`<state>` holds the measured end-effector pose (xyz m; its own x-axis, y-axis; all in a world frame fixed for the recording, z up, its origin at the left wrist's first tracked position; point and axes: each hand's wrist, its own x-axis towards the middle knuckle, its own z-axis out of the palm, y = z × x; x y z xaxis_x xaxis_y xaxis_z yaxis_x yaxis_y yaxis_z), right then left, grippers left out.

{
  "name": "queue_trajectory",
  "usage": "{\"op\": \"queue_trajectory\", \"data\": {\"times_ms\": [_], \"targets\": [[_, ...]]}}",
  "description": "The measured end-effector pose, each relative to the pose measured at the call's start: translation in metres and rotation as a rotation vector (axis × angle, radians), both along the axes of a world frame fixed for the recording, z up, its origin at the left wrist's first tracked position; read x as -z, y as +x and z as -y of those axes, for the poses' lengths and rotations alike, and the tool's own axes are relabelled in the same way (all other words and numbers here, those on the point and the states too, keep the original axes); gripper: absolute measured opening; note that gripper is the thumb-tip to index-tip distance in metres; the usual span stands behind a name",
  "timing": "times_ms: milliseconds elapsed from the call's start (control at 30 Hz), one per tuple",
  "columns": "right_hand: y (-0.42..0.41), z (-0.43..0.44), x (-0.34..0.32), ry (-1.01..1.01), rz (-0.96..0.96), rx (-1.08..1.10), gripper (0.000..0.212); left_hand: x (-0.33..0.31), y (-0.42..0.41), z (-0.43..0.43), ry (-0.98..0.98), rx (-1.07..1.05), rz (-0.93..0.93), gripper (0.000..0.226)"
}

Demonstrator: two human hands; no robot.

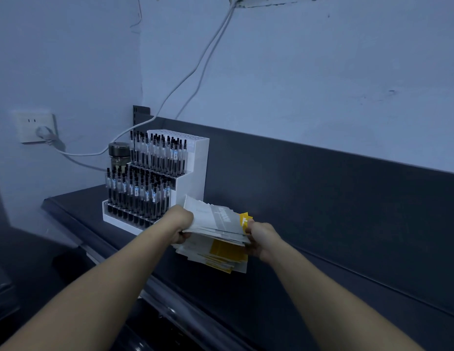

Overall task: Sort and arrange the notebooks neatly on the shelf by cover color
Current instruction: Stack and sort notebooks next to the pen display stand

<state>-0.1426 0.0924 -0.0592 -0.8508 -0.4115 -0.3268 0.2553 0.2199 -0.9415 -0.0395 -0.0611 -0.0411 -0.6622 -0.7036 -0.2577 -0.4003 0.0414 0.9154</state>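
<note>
two hands work one loose stack of thin white and yellow paper notebooks (217, 224) on the dark grey shelf (309, 287). the left hand (181, 224) grips the upper bundle's left edge and the right hand (261, 239) grips its right edge. the other notebooks lie on the shelf just below both hands, too many and too overlapped to count. beyond the left hand stands one white two-tier pen stand (193, 171) full of black pens, with one lidded glass jar (118, 154) behind it.

Head-worn view, down over shelf (271, 287)
</note>
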Motion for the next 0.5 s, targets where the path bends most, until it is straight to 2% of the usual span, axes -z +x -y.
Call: {"op": "queue_trajectory", "data": {"times_ms": [200, 300, 433, 500], "targets": [[0.006, -0.002, -0.007, 0.004, -0.019, -0.031, 0.018, 0.005, 0.005, 0.005, -0.015, 0.01, 0.038, 0.028], [0.008, -0.003, -0.006, 0.009, -0.012, -0.064, 0.02, 0.005, 0.007, 0.006, -0.048, -0.001, 0.063, 0.008], [0.011, -0.006, -0.003, -0.029, -0.003, -0.126, 0.031, 0.018, 0.01, 0.015, -0.149, 0.009, 0.097, 0.035], [0.013, -0.007, -0.002, -0.063, 0.012, -0.165, 0.037, 0.024, 0.011, 0.021, -0.216, 0.008, 0.108, 0.042]]}}
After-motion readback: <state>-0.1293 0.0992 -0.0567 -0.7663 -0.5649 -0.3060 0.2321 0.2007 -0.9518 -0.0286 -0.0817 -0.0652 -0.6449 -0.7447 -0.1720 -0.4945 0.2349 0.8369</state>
